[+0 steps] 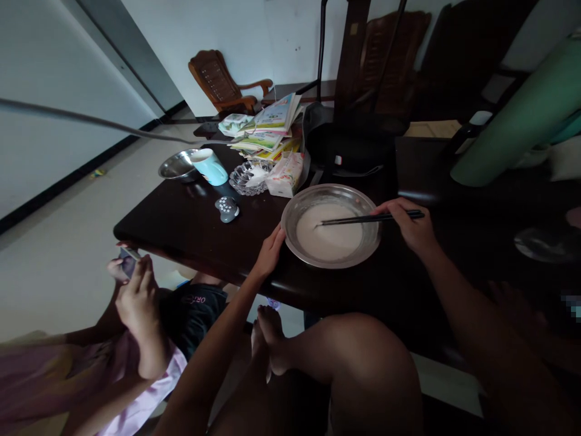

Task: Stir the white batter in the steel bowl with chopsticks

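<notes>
A wide metal bowl point(333, 263) stands on the dark table, holding a pale, smooth batter-like liquid point(324, 245). My left hand point(270, 251) grips the bowl's left side, with its fingers against the outer wall near the rim. Pinched in my right hand point(411, 229) is a pair of dark chopsticks point(358, 219). They reach over the bowl's right rim at a low slant, and their tips touch the liquid near its middle.
Behind the bowl are a tissue pack point(285, 175), a glass dish point(247, 189), stacked books point(267, 133) and a black bag point(354, 154). A light-blue mug point(211, 168), another metal bowl point(175, 168) and a grey object point(227, 209) stand leftward. Another person's hands point(140, 297) hold a phone at lower left.
</notes>
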